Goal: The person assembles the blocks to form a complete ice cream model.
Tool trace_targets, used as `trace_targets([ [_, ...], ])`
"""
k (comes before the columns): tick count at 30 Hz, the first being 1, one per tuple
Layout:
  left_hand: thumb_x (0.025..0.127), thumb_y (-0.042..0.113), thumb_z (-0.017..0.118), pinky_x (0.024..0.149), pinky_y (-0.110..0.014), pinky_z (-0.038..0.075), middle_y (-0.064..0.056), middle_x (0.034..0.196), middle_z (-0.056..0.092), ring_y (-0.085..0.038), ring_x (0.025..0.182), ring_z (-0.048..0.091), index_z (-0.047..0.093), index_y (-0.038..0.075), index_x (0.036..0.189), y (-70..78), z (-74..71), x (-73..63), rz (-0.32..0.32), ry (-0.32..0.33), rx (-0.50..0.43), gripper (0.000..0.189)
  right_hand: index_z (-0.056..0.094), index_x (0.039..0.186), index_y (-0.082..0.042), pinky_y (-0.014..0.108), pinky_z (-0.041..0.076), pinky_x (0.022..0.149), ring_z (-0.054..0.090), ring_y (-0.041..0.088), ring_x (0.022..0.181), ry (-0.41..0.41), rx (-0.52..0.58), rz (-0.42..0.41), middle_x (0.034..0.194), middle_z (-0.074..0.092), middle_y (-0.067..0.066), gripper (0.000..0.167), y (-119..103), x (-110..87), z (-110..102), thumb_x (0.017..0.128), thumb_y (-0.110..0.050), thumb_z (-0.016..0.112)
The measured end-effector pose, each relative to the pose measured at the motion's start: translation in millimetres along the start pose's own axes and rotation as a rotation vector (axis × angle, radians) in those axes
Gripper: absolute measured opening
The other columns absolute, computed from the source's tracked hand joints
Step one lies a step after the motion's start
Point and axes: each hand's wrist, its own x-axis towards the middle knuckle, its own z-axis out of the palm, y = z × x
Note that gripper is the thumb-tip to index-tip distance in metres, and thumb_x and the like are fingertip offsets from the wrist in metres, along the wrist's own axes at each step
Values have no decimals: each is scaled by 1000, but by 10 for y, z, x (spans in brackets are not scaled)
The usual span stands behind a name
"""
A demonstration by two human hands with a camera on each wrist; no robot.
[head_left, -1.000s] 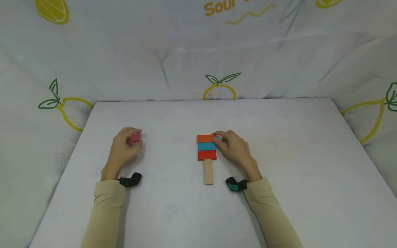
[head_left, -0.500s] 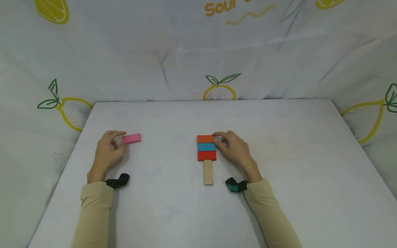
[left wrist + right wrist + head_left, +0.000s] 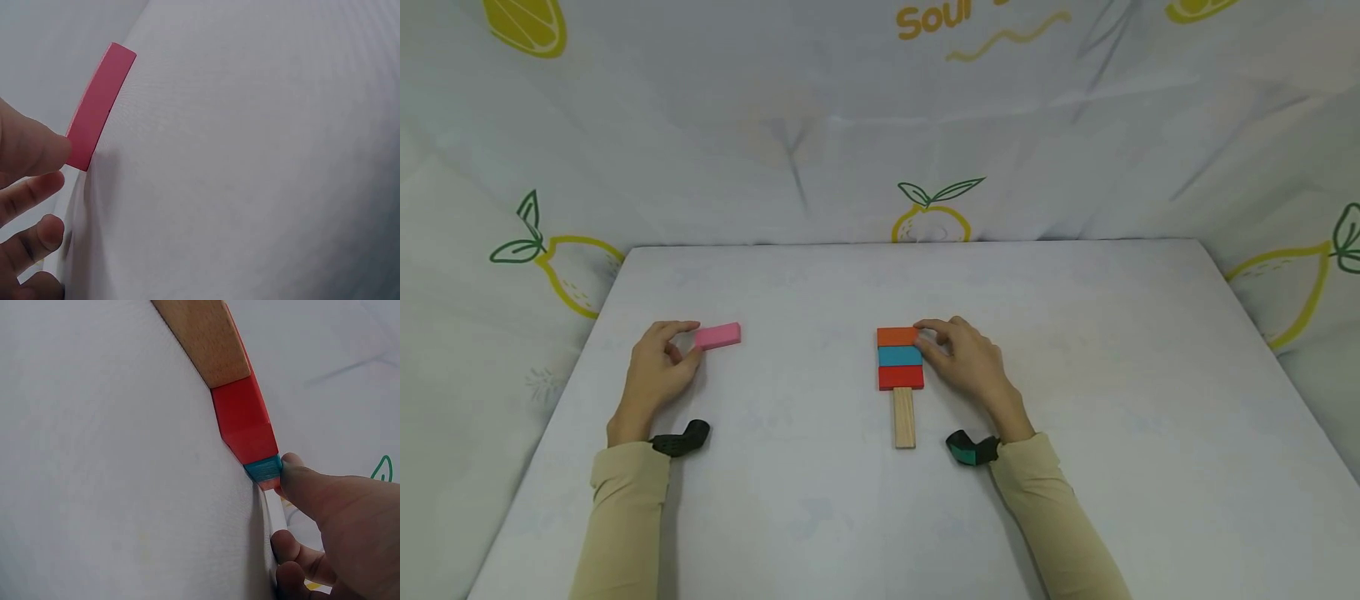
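Note:
My left hand (image 3: 658, 367) is at the left end of a pink wooden block (image 3: 721, 336), thumb and index finger on either side of that end. In the left wrist view, the thumb overlaps the near end of the pink block (image 3: 101, 106), and the other fingers are bent apart below. Mid-table, an orange block (image 3: 895, 337), a blue block (image 3: 899, 356) and a red block (image 3: 900, 377) lie in a stack of rows, with a plain wood block (image 3: 904, 418) lengthwise below them. My right hand (image 3: 966, 358) pinches the orange block's right end, its thumb beside the blue block.
A white-covered table (image 3: 820, 500) carries the blocks. Behind it hangs a white cloth (image 3: 715, 150) printed with lemons. Each wrist wears a dark strap-on device, the left device (image 3: 681, 439) and the right device (image 3: 972, 447).
My left hand has drawn back leftward along the pink block to its left end, uncovering most of it. The right hand and the central blocks have stayed in place.

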Motion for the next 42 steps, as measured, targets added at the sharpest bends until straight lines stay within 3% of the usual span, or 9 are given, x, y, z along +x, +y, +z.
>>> trace_targets([
  [8, 90, 10, 65, 57, -26, 36, -18, 117, 61, -16, 73, 48, 67, 4, 127, 20, -10, -2, -45, -53, 41, 38, 68, 133, -23, 28, 40, 60, 57, 22, 84, 5, 8, -5, 100, 63, 8, 38, 1, -12, -1, 100, -40, 64],
  [15, 91, 11, 64, 55, -28, 34, -14, 90, 59, -17, 69, 46, 67, 5, 127, 37, -10, -6, -52, -60, 49, 37, 68, 133, -23, 28, 40, 59, 57, 22, 83, 15, 7, -13, 100, 64, 8, 38, -1, -13, -4, 99, -40, 64],
  [19, 91, 9, 65, 53, -28, 34, -13, 83, 57, -17, 66, 45, 68, 5, 126, 41, -1, -8, -45, -53, 47, 35, 68, 133, -23, 28, 40, 58, 57, 22, 82, 11, 10, -11, 100, 63, 9, 38, -1, -10, -3, 99, -40, 64],
  [30, 92, 9, 64, 52, -29, 33, -13, 80, 56, -19, 66, 45, 68, 5, 126, 78, 8, -14, -86, -55, 45, 34, 68, 134, -22, 28, 40, 59, 57, 22, 82, 10, 8, -11, 100, 64, 9, 38, -2, -6, -6, 100, -40, 64],
  [42, 93, 9, 65, 51, -27, 34, -12, 77, 56, -15, 62, 44, 69, 3, 123, 177, 83, 9, -60, -39, -4, 31, 68, 133, -23, 28, 39, 58, 56, 21, 80, 7, 9, -8, 99, 63, 8, 37, 4, 0, -1, 100, -40, 64],
])
